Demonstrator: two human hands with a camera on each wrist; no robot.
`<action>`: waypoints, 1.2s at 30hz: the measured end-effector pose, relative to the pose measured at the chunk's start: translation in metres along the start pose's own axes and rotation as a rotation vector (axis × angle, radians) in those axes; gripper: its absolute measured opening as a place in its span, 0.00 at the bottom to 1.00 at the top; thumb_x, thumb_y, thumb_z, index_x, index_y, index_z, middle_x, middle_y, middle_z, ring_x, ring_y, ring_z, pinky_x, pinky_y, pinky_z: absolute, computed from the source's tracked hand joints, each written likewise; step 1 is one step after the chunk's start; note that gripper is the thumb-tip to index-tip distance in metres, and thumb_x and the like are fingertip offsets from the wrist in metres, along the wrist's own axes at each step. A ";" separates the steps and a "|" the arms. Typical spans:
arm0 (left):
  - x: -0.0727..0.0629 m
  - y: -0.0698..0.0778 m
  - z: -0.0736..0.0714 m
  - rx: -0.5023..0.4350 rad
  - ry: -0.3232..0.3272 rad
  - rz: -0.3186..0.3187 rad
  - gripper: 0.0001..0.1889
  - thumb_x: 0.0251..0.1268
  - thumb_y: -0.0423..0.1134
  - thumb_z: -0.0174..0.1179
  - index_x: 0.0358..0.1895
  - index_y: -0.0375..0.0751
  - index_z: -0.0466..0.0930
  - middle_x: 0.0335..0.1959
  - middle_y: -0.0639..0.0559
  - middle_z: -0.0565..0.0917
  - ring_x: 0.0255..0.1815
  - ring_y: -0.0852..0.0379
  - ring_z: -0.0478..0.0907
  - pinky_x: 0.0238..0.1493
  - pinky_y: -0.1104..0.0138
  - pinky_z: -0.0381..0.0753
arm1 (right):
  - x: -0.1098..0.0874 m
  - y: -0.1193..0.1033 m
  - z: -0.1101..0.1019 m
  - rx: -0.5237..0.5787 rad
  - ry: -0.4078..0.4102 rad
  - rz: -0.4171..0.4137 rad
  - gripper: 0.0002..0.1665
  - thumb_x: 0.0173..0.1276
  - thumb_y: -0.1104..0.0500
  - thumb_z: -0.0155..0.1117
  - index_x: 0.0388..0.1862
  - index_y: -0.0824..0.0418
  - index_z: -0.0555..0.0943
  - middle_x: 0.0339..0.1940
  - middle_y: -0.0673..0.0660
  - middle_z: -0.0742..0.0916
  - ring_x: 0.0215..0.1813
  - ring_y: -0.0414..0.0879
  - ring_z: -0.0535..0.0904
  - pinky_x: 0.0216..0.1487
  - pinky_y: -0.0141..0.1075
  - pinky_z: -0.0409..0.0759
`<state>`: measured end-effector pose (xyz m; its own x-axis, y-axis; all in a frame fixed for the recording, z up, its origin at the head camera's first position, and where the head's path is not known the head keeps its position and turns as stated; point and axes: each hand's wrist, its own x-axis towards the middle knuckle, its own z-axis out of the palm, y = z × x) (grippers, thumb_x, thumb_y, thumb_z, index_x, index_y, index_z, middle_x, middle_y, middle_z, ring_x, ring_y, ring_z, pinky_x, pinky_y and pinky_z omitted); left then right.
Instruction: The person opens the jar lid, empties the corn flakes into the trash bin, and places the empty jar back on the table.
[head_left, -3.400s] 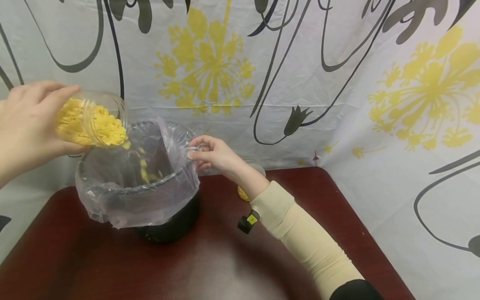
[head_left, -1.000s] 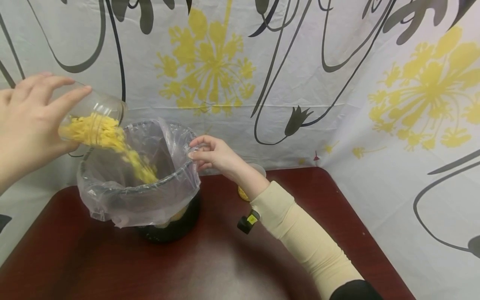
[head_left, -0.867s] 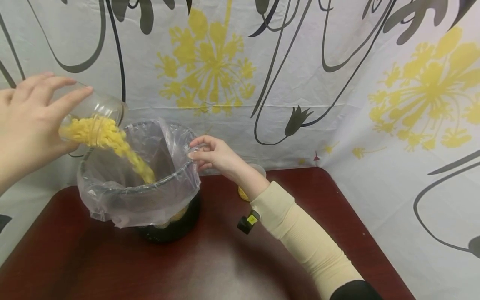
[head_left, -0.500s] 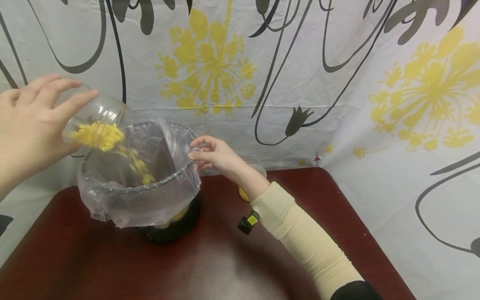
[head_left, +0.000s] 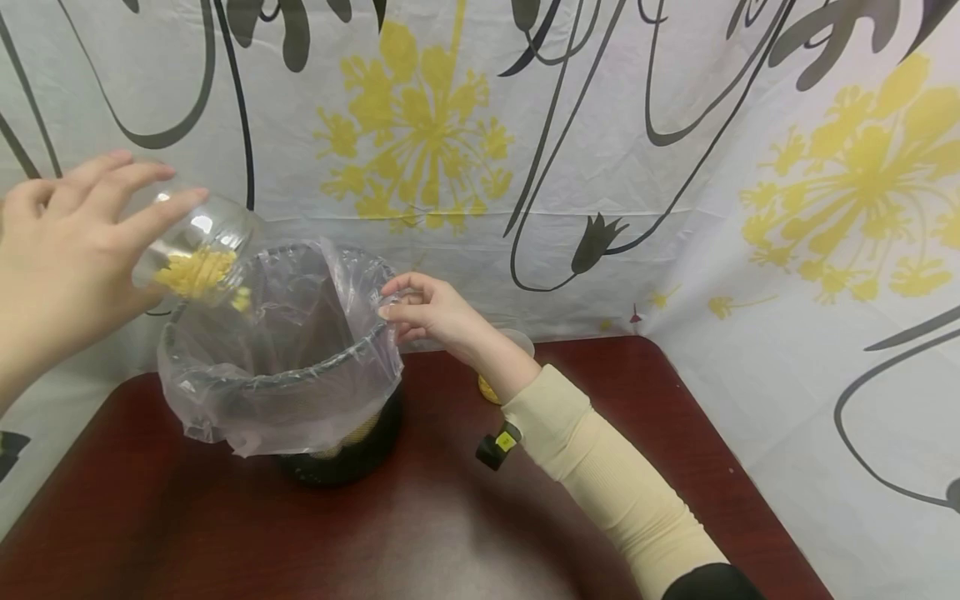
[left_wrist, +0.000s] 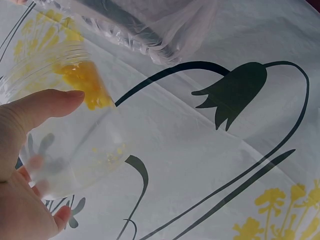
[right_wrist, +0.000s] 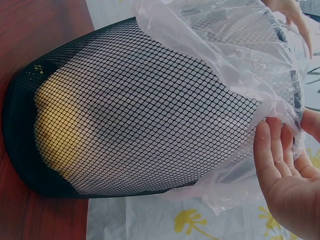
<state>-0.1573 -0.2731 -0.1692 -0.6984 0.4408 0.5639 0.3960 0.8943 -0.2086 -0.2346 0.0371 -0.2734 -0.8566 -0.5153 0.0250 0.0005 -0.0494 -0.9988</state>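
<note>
My left hand (head_left: 82, 250) grips a clear jar (head_left: 213, 221), its mouth tipped down over the left rim of a black mesh bin (right_wrist: 150, 115). Small yellow pieces (head_left: 197, 271) lie along the jar's lower side, and a few are falling from the mouth. A thin translucent bag (head_left: 277, 417) lines the bin and folds out over its rim. On the right side of that rim, my right hand (head_left: 438, 312) pinches the bag between thumb and fingers. Through the mesh in the right wrist view, a yellow heap (right_wrist: 60, 135) shows at the bottom of the bag.
The bin stands on a dark red table (head_left: 450, 517). Behind my right wrist is another clear container (head_left: 519, 340) with yellow contents, partly hidden. A patterned white cloth (head_left: 465, 167) hangs close behind and to the right.
The jar has gone from well filled to holding a small amount, tipping steeper. The falling stream has thinned to a few pieces. Yellow now shows low through the bin's side. My right hand stays put.
</note>
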 end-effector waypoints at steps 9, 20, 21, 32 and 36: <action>-0.001 0.000 0.000 0.019 0.004 0.035 0.61 0.18 0.25 0.72 0.72 0.52 0.60 0.70 0.39 0.60 0.75 0.45 0.43 0.62 0.34 0.48 | -0.002 0.000 0.000 -0.005 -0.001 -0.003 0.15 0.66 0.68 0.62 0.51 0.64 0.73 0.28 0.55 0.81 0.25 0.44 0.76 0.46 0.52 0.79; 0.000 0.003 0.001 0.043 -0.002 0.048 0.62 0.17 0.21 0.71 0.72 0.52 0.59 0.70 0.38 0.59 0.76 0.46 0.41 0.64 0.37 0.45 | -0.001 0.001 -0.001 0.001 -0.005 -0.005 0.16 0.66 0.68 0.62 0.51 0.64 0.73 0.27 0.55 0.81 0.25 0.45 0.76 0.38 0.43 0.81; 0.000 0.003 0.001 0.042 0.006 0.054 0.61 0.17 0.20 0.71 0.72 0.52 0.60 0.70 0.38 0.59 0.76 0.47 0.41 0.64 0.37 0.45 | -0.001 0.001 -0.001 0.000 -0.006 -0.006 0.16 0.66 0.68 0.62 0.52 0.64 0.73 0.27 0.55 0.81 0.25 0.45 0.76 0.37 0.41 0.81; 0.000 0.006 -0.002 0.023 0.028 0.081 0.61 0.16 0.19 0.70 0.71 0.51 0.61 0.70 0.41 0.60 0.76 0.48 0.43 0.63 0.37 0.47 | -0.001 0.000 -0.001 -0.005 -0.008 -0.009 0.16 0.66 0.67 0.62 0.52 0.64 0.73 0.27 0.55 0.80 0.25 0.45 0.76 0.37 0.41 0.81; 0.000 0.007 -0.001 0.030 0.003 0.074 0.61 0.16 0.19 0.71 0.71 0.52 0.61 0.71 0.41 0.59 0.76 0.48 0.42 0.65 0.37 0.44 | -0.001 0.001 -0.001 -0.006 -0.009 -0.008 0.15 0.66 0.67 0.62 0.51 0.63 0.74 0.27 0.55 0.81 0.26 0.45 0.76 0.40 0.45 0.81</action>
<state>-0.1537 -0.2667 -0.1703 -0.6664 0.5056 0.5480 0.4286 0.8612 -0.2733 -0.2340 0.0388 -0.2745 -0.8522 -0.5222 0.0336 -0.0096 -0.0487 -0.9988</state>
